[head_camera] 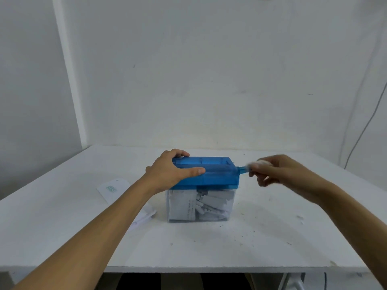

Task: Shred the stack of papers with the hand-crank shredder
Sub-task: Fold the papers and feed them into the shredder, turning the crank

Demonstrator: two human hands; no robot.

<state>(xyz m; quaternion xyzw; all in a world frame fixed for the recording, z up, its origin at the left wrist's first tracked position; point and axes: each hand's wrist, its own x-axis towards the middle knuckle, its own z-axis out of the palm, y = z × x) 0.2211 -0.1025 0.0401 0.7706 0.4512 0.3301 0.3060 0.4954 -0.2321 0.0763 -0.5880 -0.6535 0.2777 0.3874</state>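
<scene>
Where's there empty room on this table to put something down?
Bare table lies between the shredder and the near edge, and along the wall behind it. Crowded: papers lie left of it, and the right hand grips the crank on its right.

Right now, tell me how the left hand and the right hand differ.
The left hand grips the blue shredder top, thumb along its near side; the right hand pinches the white knob of the crank. The left hand looks sharp, the right hand motion-blurred. Both are bare, over the white table.
</scene>
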